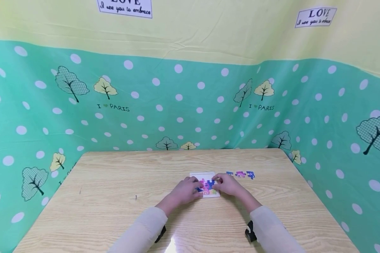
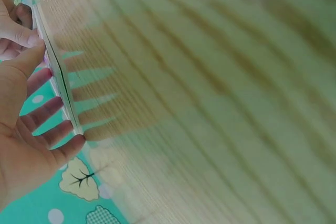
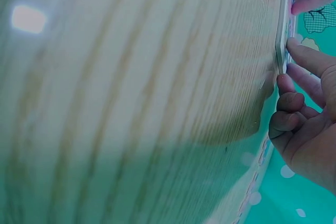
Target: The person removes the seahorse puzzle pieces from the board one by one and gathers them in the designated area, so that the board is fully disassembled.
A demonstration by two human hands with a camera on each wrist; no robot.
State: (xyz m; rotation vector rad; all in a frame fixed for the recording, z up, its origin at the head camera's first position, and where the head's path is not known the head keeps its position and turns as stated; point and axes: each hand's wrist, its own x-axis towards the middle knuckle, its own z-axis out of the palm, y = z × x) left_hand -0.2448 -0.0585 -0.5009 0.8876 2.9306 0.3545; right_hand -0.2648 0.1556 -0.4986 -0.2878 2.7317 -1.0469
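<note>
A small jigsaw puzzle in a white frame (image 1: 206,196) lies on the table, its lower part filled with pink and blue pieces and its upper part bare white. Over its left side rests my left hand (image 1: 185,190), fingers spread and fairly straight, fingertips on the frame and pieces. At the right side, my right hand (image 1: 228,184) holds a blue puzzle piece (image 1: 210,183) between thumb and index finger. In the right wrist view, the other fingers of the right hand (image 3: 312,124) curl beside the frame's edge. The left wrist view shows the left hand (image 2: 31,124) along the frame's thin side.
Three loose pieces lie behind the right hand: a partly hidden blue one (image 1: 229,173), a pink one with an eye (image 1: 240,174) and a blue one with a star (image 1: 250,174). The wood-grain table (image 1: 130,175) meets a green dotted curtain (image 1: 164,116) at back and sides.
</note>
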